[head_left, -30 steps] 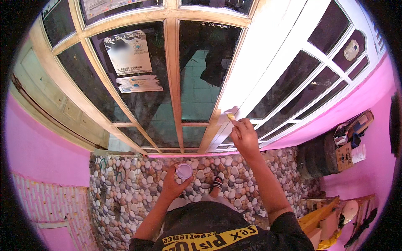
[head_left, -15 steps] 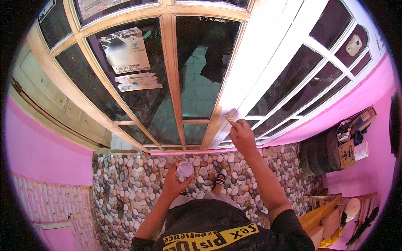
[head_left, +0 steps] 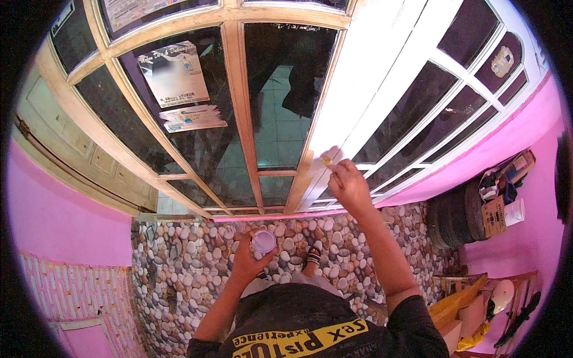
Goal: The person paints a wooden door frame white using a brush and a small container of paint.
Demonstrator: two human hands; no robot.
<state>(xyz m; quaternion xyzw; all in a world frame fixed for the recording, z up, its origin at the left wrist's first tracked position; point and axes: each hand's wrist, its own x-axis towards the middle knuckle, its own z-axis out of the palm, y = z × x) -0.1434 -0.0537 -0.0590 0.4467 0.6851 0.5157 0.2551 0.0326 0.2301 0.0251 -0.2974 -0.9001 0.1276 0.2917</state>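
Note:
My right hand [head_left: 347, 182] is closed around the handle of a small paintbrush [head_left: 327, 161]. Its yellowish head is at the surface of the wooden door frame [head_left: 302, 192]; whether the bristles touch cannot be made out. Wet-looking white paint [head_left: 343, 113] covers the upright beside the brush, while the frame to the left and low down is bare tan wood. Lower down, my left hand [head_left: 246, 261] holds a small round cup of pale paint [head_left: 263, 241], its mouth facing up.
Glass panes [head_left: 280, 119] fill the door, one bearing a torn paper sticker [head_left: 175, 74]. Stacked tyres [head_left: 456, 218] and a cardboard box [head_left: 494, 218] stand by the pink wall at right. A wooden rack [head_left: 477, 304] with boxes is lower right. Sandals [head_left: 173, 249] lie on the pebble-patterned floor [head_left: 197, 280].
My right hand has shifted slightly right and down, and the brush has tilted flatter, its head higher on the frame. My left hand with the cup stays nearly still.

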